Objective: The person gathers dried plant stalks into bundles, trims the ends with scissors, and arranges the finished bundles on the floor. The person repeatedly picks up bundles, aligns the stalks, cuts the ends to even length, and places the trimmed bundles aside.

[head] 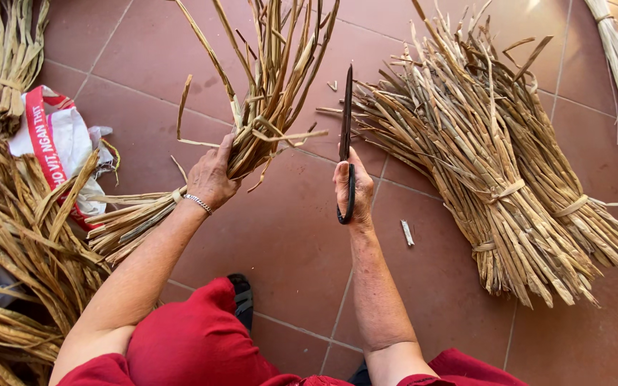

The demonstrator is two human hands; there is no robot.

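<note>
My left hand (212,175) grips a bundle of dried straw-coloured reeds (270,93) near its base, with the stalks fanning upward and away from me. My right hand (352,189) holds a pair of long dark scissors (346,121) by the loop handle, blades closed and pointing up, a little to the right of the held bundle. A thin silver bracelet sits on my left wrist. My red-clothed knee (194,336) shows at the bottom.
Tied reed bundles (509,179) lie on the red tiled floor (287,236) at the right. More bundles (23,236) pile up at the left over a white and red sack (55,139). A small cut scrap (407,232) lies near my right wrist.
</note>
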